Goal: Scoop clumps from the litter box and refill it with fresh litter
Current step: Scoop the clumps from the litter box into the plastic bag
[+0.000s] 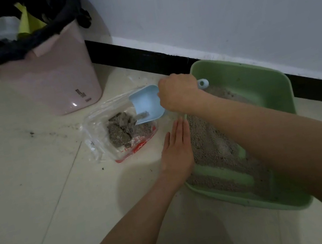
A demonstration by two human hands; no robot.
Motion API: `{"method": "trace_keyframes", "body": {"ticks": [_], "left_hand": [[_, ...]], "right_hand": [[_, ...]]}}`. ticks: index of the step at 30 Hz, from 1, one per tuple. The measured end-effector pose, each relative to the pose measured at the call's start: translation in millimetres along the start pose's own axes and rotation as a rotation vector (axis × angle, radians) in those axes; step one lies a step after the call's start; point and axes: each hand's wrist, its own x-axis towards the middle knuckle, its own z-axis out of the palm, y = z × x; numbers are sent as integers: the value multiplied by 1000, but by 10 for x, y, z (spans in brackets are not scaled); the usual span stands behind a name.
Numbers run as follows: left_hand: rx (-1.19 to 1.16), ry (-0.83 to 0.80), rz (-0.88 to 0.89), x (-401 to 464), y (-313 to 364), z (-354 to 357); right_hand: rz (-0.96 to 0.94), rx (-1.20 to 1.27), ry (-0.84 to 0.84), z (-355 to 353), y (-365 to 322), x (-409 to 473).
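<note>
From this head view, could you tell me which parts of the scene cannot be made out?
- Scoop handle: the right hand grips it and covers most of it.
- Litter box right half: covered by the right forearm.
- Trash bin contents: cut off by the top edge and shadowed by its black liner.
- Bin label: too small to read.
- Red print on the plastic bag: crumpled, illegible.

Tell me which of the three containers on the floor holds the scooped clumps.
The clear plastic bag, not the pink bin or green litter box.
</note>
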Motion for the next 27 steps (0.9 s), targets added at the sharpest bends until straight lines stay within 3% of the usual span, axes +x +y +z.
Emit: {"method": "trace_keyframes", "body": {"ticks": [5, 10, 16, 21, 27], "left_hand": [[-3, 9, -5, -2, -17, 6], [7, -3, -16, 6, -19, -13], [-35, 21, -16, -1, -23, -10], [-35, 58, -11, 2, -39, 40], [-37, 86, -1, -5, -10, 27]], "right_hand": [[27, -2, 62, -80, 87, -35], [232, 432, 32, -44, 743, -314], [586, 718, -53, 263, 1425, -1099], [930, 1261, -207, 763, 1492, -1612], [1132, 1700, -273, 1258, 1390, -1865]]}}
